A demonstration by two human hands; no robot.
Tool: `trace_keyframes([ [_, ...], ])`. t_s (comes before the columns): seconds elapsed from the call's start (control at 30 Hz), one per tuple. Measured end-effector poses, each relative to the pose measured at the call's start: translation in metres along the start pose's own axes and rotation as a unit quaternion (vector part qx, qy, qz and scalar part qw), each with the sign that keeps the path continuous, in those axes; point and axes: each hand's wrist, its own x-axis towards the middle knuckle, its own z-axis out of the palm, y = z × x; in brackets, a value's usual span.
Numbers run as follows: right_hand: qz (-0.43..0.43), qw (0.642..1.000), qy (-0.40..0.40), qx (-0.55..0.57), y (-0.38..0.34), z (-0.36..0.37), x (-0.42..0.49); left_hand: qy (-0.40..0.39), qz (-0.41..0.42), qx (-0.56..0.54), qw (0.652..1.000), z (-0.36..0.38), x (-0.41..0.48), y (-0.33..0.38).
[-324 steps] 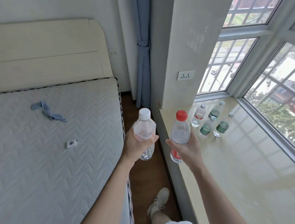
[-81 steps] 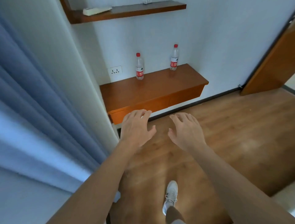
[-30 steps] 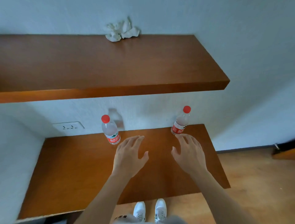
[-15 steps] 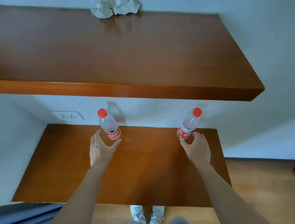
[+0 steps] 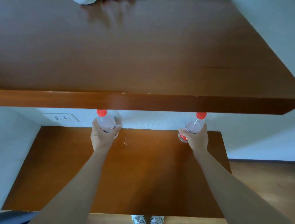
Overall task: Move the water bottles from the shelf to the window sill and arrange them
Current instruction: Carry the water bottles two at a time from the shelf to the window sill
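- Counted: two water bottles of clear smooth plastic, round-bodied and narrow-necked, each with a red cap. Left bottle [image 5: 105, 122] with dark print at mid-body; right bottle [image 5: 194, 125] with a red label band low down.
- Both at the back of the lower shelf [image 5: 143, 167], a flat rectangular slab of glossy reddish-brown wood. Close to the white textured wall [image 5: 151, 119] and well apart from each other. Cannot tell whether bases rest on the wood or sit just off it.
- Left hand [image 5: 102, 139]: wrapped round the middle of left bottle, thumb on one side, fingers curled round the other, back of hand toward camera.
- Right hand [image 5: 197, 140]: clasped likewise round the lower half of right bottle, covering most of the label.
- Two bare forearms, stretched forward over the lower shelf, nearly straight, drawing slightly inward toward the bottles.
- One upper shelf [image 5: 143, 56], same polished wood with a thick front edge; red caps showing just under that edge.
- One crumpled white thing [image 5: 86, 1] at far end of upper shelf, cut by frame; material unclear.
- One white socket plate [image 5: 61, 118] on wall, left of left bottle.
- Two white shoes [image 5: 147, 219] at bottom edge; wood plank floor [image 5: 263, 183] at right.
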Motion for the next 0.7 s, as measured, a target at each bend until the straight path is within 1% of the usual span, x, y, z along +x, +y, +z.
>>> trace_keyframes([
  [0.07,-0.015,1.0,-0.008,-0.003,0.004,0.0,0.005,0.01,-0.016,0.007,1.0,0.001,0.004,0.003],
  [0.23,-0.036,0.999,-0.034,0.016,-0.007,-0.008,-0.008,-0.02,-0.009,0.007,1.0,0.001,-0.003,0.011],
  [0.3,-0.048,0.998,-0.039,0.024,-0.015,-0.016,-0.016,-0.038,0.0,-0.009,0.999,0.0,-0.011,0.017],
  [0.4,-0.068,0.996,-0.038,0.038,-0.029,-0.026,-0.03,-0.084,0.011,-0.043,0.995,-0.002,-0.029,0.029],
  [0.47,-0.098,0.994,-0.024,0.042,-0.033,-0.027,-0.037,-0.104,0.021,-0.062,0.992,-0.002,-0.04,0.035],
  [0.53,-0.127,0.99,-0.015,0.053,-0.042,-0.033,-0.046,-0.11,0.03,-0.076,0.991,-0.004,-0.051,0.047],
  [0.7,-0.151,0.986,-0.02,0.063,-0.061,-0.053,-0.065,-0.123,0.052,-0.117,0.984,-0.008,-0.077,0.074],
])
